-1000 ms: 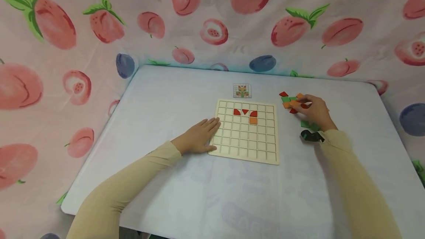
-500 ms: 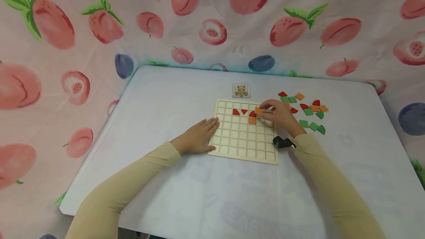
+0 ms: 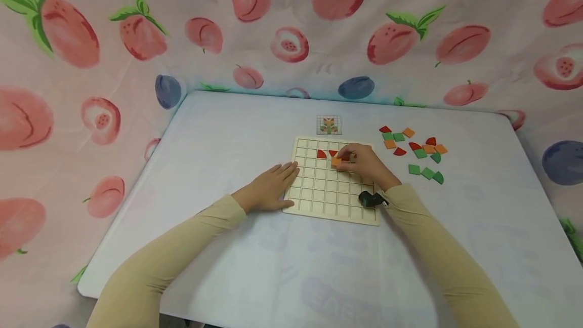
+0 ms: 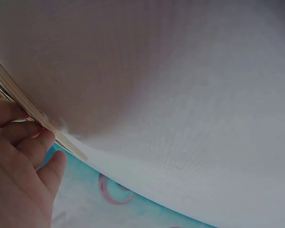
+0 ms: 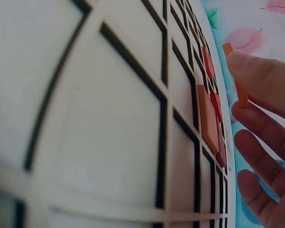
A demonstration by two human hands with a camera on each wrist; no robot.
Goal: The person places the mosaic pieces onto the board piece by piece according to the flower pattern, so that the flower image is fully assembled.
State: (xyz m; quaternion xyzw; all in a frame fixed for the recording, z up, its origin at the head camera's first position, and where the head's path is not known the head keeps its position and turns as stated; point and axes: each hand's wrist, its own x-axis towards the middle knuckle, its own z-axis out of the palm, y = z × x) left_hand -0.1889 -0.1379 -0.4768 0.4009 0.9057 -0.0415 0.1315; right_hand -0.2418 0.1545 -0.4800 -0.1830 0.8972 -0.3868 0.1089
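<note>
My right hand (image 3: 365, 162) pinches an orange square tile (image 3: 336, 161) between thumb and forefinger, close over the gridded wooden board (image 3: 319, 196). In the right wrist view the held orange tile (image 5: 239, 80) stands on edge above the board, with another orange tile (image 5: 208, 118) lying in a cell below. Near the board's top lie a red quarter-round piece (image 3: 321, 154) and a red triangle (image 3: 333, 153); the hand covers most of the pieces right of them. My left hand (image 3: 271, 186) rests with straight fingers on the board's left edge.
A small pattern card (image 3: 329, 125) lies behind the board. To the right are scattered several loose pieces, among them green tiles (image 3: 414, 169), orange tiles (image 3: 428, 149) and red quarter-rounds (image 3: 399, 152). A black wrist camera (image 3: 371, 199) hangs under the right wrist. A fruit-print cloth (image 3: 255, 54) backs the table.
My right hand has taken an orange square tile from the loose pieces and brought it leftward over the board's upper middle. The left hand has stayed on the board's edge.
</note>
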